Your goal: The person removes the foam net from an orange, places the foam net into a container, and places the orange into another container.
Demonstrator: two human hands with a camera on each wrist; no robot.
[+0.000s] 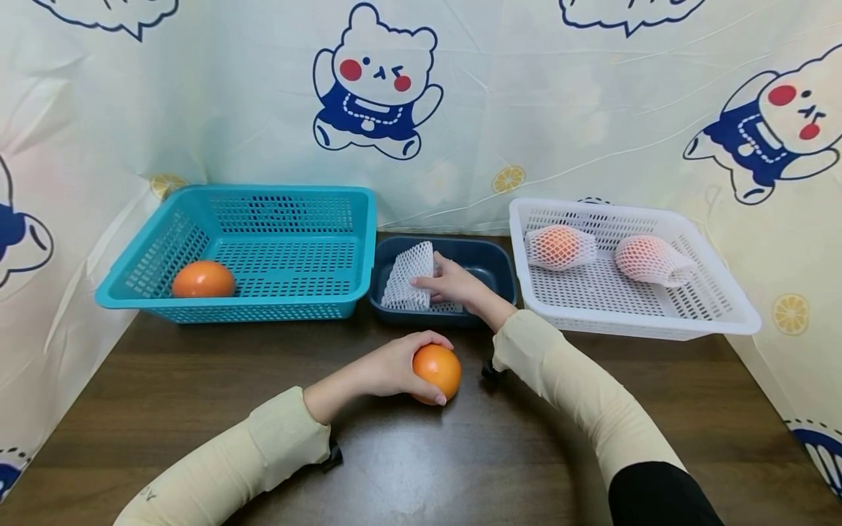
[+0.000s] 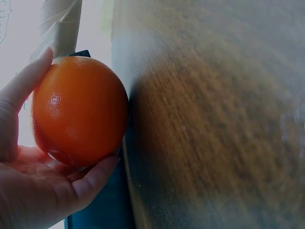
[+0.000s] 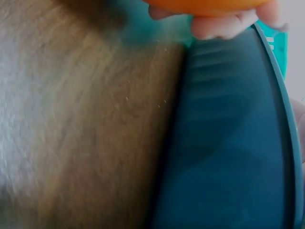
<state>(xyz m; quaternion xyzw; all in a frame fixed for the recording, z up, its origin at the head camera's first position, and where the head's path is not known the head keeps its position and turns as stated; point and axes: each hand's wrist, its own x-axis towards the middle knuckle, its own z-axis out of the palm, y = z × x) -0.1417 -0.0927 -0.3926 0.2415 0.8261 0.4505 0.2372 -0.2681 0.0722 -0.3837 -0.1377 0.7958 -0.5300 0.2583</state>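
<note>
A left hand curls around an orange on the counter while the right hand pinches a foam net in the tray at its 12 o'clock, seemingly fetching wrapping that must next be lifted clear, with netted oranges toward 2 o'clock.

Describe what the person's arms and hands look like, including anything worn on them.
The left hand and right hand are bare, without gloves. The left sleeve and right sleeve are cream with ribbed cuffs; the left bears small dark lettering. Black cloth shows above the right sleeve. A small black object sits at each cuff.
</note>
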